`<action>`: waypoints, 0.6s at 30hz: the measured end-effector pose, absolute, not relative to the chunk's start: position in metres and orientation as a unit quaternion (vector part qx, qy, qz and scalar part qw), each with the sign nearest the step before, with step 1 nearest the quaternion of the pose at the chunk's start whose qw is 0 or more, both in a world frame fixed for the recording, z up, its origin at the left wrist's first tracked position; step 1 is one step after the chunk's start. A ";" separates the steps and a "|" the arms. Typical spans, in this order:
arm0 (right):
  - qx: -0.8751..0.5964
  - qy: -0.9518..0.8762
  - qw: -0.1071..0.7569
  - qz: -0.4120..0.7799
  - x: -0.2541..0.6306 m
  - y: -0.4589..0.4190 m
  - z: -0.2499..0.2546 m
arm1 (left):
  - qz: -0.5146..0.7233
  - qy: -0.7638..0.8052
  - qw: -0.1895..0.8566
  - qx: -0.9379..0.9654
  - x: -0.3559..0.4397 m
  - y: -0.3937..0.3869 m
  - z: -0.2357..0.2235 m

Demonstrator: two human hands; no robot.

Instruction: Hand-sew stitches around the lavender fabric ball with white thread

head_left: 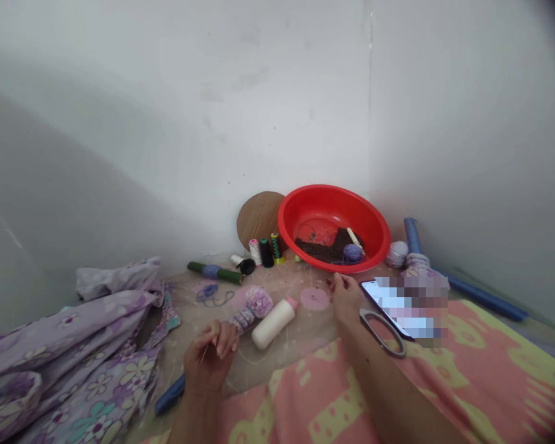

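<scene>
My left hand (211, 345) is closed with curled fingers, and a thin pale needle-like thing (205, 353) shows at its thumb side. Beside it lie a stick with a floral cloth-covered head and wound cord (258, 302) and a white bottle with a pink cap (274, 324). A blue handle end (170, 394) sticks out to the left of the wrist. My right hand (346, 297) is pinched shut just in front of the red basin (287, 225); what its fingertips hold is too small to make out. Grey scissor handles (388, 336) rest near the right forearm.
Inside the basin are dark knitted material (321, 250) and a purple yarn ball (353, 253). Thread spools (266, 253) and a green tube (216, 272) lie left of it. Floral cloth (83, 351) is at left, a phone (388, 305) at right, a pink-yellow blanket (305, 401) in front.
</scene>
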State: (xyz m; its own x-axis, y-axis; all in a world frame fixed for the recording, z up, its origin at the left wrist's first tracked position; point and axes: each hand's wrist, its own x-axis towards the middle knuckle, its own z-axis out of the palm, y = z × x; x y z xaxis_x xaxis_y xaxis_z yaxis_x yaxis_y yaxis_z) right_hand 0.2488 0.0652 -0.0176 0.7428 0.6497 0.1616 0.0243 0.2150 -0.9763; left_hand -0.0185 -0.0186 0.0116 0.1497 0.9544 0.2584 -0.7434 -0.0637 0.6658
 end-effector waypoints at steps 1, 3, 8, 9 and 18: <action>-0.598 -0.279 0.726 0.194 0.251 0.064 -0.015 | 0.636 0.143 0.672 0.353 -0.020 -0.018 0.011; -0.614 -0.262 0.728 0.155 0.255 0.061 -0.009 | 0.636 0.139 0.677 0.344 -0.022 -0.017 0.011; -0.615 -0.268 0.737 0.077 0.257 0.052 0.006 | 0.640 0.140 0.674 0.343 -0.028 -0.014 0.007; -0.608 -0.284 0.738 0.068 0.256 0.052 0.006 | 0.638 0.140 0.675 0.343 -0.028 -0.014 0.006; -0.617 -0.572 0.537 0.071 0.238 0.065 -0.025 | 0.604 0.157 0.678 0.389 -0.015 -0.018 0.009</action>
State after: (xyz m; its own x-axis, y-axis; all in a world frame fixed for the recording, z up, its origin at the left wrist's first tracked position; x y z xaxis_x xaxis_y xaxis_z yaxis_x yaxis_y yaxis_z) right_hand 0.2383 0.0651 -0.0245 0.3365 0.7807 0.5266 0.6290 0.2299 -0.7427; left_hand -0.0149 -0.0180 0.0095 0.2204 0.9411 0.2564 -0.6964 -0.0322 0.7169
